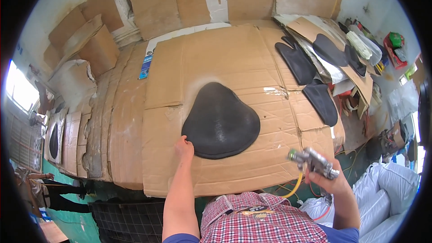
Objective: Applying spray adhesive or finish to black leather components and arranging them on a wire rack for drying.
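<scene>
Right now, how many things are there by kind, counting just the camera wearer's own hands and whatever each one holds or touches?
Bare hands: 2 (left hand at the pad's edge, right hand holding the gun)
Black rounded pad: 1
Metal spray gun: 1
Total: 4

Cardboard panels line the rear wall; a torn white sheet is fixed to their face. An open cardboard box stands at the upper left, above a bright window at the left rim. A red-and-green package is located at the upper right, with clear plastic bags below it. White sacks occupy the lower right. A green floor extends at the lower left, where a distorted, dark-trousered figure is probably another person.
</scene>
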Demonstrator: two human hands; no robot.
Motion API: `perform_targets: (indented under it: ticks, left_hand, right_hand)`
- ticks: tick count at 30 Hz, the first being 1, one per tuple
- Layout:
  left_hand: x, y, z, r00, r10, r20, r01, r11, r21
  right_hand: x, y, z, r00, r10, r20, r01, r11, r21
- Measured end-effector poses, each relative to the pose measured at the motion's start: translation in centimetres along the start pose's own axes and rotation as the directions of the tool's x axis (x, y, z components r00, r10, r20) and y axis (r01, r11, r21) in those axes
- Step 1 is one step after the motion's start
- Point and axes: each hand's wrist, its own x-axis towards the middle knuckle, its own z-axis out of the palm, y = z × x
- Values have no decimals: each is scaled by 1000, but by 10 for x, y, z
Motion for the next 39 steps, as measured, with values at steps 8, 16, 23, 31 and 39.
perform_targets:
  ticks: [8,16,23,31,39]
  left_hand:
    - [-1,29,4,996,-84,-15,85,959,271]
    - [11,25,15,972,-234,38,220,951,218]
    - [-2,29,18,955,-159,-251,190,976,106]
    - [-4,22,12,978,-207,-34,210,967,142]
    - [-7,53,-3,961,-272,-51,272,962,-19]
  right_hand:
    - [12,11,-18,995,-56,82,47,993,108]
    - [-13,24,-64,997,16,81,-15,1000,-11]
    - [13,25,-60,979,-113,-171,128,988,82]
    - [3,41,-64,985,-55,164,34,991,128]
    - [11,48,-84,999,-32,-1,32,989,147]
